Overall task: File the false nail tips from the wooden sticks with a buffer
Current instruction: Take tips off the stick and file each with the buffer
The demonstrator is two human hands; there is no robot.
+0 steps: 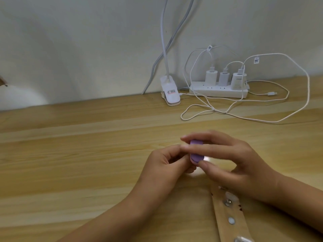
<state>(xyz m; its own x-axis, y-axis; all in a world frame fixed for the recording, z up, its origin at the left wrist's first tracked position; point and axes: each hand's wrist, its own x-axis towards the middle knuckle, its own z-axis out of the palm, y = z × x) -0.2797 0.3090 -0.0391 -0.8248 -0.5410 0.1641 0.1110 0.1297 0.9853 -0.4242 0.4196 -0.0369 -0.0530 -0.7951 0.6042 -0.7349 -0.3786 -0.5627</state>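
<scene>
Currently, purple buffer (pixel 196 151) is pinched by right hand (pixel 232 163) at frame centre; left hand (pixel 162 165) is curled against it, grip cannot be told.

Probably a home or office work corner: a wooden desk (pixel 87 145) against a plain wall, a clip-on lamp (pixel 170 92), and a power strip (pixel 218 90) crowded with chargers (pixel 224 78) and cables (pixel 262 109).

hands (pixel 164 161) (pixel 234 163) meeting around purple buffer (pixel 196 154), wooden table (pixel 87 154)
</scene>
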